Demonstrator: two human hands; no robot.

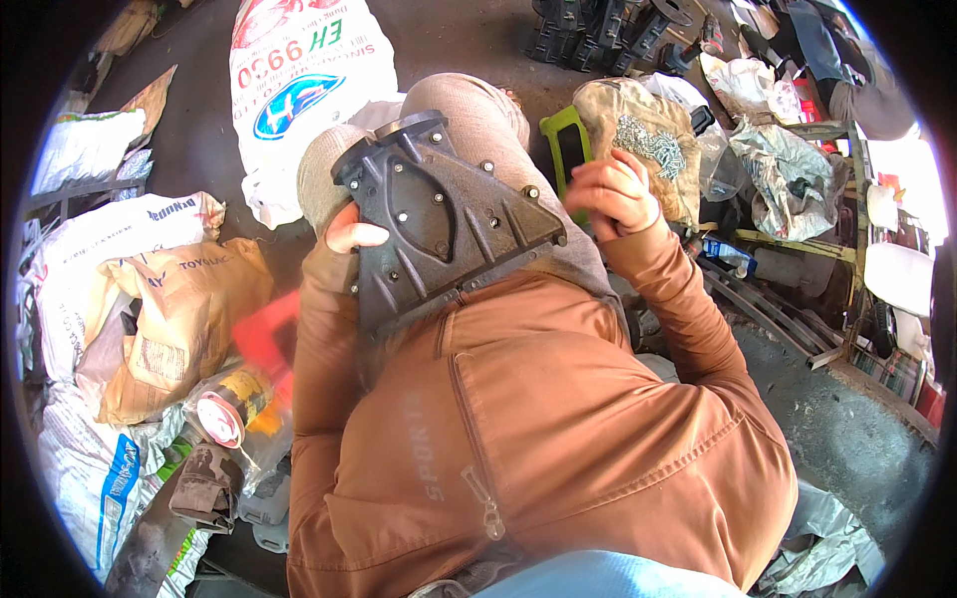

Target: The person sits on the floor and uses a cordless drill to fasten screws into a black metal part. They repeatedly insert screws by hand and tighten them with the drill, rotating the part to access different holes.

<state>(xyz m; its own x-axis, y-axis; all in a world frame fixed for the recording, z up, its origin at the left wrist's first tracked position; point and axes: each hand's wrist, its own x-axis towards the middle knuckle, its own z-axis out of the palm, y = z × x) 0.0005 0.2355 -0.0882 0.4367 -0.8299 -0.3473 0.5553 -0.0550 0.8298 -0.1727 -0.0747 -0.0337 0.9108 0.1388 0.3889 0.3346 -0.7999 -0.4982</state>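
A black, fan-shaped ribbed casting [469,234] rests tilted across my lap, with small silver screws [486,167] standing in it at several points. My left hand [354,231] grips its left edge, thumb on top and the other fingers hidden beneath. Off the casting's right corner, my right hand [616,194] is raised with its fingers curled in toward the thumb. Its fingertips are blurred, so anything pinched there cannot be made out. Just beyond that hand, a pile of small silver screws [650,143] lies on a tan sack [618,110].
A yellow-green frame-like object [565,149] stands beside the sack. More black castings [598,35] sit at the far side. A white printed sack [309,90] is ahead, brown paper bags [184,329] lie left, and a metal rack [842,199] stands right. A blurred red object [271,337] is by my left sleeve.
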